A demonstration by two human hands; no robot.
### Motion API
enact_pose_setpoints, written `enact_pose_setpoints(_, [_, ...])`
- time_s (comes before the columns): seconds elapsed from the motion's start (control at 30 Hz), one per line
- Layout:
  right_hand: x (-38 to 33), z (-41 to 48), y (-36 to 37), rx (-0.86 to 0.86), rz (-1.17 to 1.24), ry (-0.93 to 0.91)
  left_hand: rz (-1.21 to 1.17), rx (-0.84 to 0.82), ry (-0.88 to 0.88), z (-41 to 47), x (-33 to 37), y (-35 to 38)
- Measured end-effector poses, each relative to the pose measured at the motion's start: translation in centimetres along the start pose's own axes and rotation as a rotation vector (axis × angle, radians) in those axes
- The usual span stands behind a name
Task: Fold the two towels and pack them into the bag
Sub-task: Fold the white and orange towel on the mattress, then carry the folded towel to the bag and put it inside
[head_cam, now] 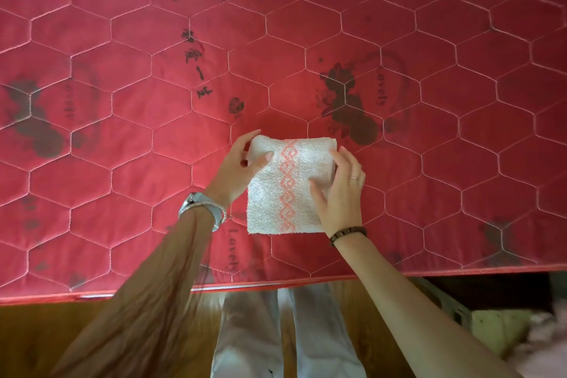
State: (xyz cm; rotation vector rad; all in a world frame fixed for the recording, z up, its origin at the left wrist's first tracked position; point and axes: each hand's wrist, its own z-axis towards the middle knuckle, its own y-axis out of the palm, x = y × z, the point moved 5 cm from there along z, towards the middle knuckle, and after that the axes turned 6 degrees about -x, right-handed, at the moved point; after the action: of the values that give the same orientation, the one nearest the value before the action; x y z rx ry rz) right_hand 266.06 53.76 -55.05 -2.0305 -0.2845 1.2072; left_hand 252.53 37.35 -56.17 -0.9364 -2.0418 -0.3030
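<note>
A white towel with a pink diamond band down its middle lies folded into a small square on the red quilted mattress. My left hand grips the towel's upper left corner, thumb on top and fingers curled round the edge. My right hand holds its right side, thumb pressed on top and fingers wrapped over the right edge. Only this one towel is in view, and no bag shows.
The mattress's front edge runs across the lower frame, with a wooden floor below it. Pale trouser legs stand at the edge. Blurred clutter sits under the bed at lower right.
</note>
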Motion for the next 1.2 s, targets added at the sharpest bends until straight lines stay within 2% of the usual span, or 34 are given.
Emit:
enact_pose_setpoints(0.13, [1.7, 0.0, 0.1, 0.045, 0.305, 0.326, -0.029, 0.013, -0.127, 0.3, -0.9, -0.8])
enact_pose_setpoints(0.23, [1.8, 0.0, 0.2, -0.016, 0.404, 0.454, -0.076, 0.028, -0.239, -0.5, -2.3, -0.4])
enact_pose_setpoints(0.37, [1.9, 0.4, 0.5, -0.15, 0.445, 0.542, -0.045, 0.057, -0.295, -2.2, -3.2, 0.7])
enact_pose_setpoints(0.47, [1.3, 0.6, 0.2, -0.226, 0.454, 0.511, -0.073, 0.128, -0.291, -3.2, -3.4, 0.9])
enact_pose_setpoints(0.67, [-3.2, 0.2, -3.5, -0.193, 0.468, 0.376, -0.22, 0.243, -0.23, -6.1, 0.4, 0.5])
enact_pose_setpoints(0.93, [-13.9, -0.2, -11.5, -0.174, 0.511, 0.265, -0.411, 0.312, -0.094, -12.8, 10.9, -3.2])
enact_pose_setpoints(1.2, [-26.6, -2.6, -20.7, -0.095, 0.487, 0.137, -0.364, 0.371, 0.171, -22.7, 23.3, -7.6])
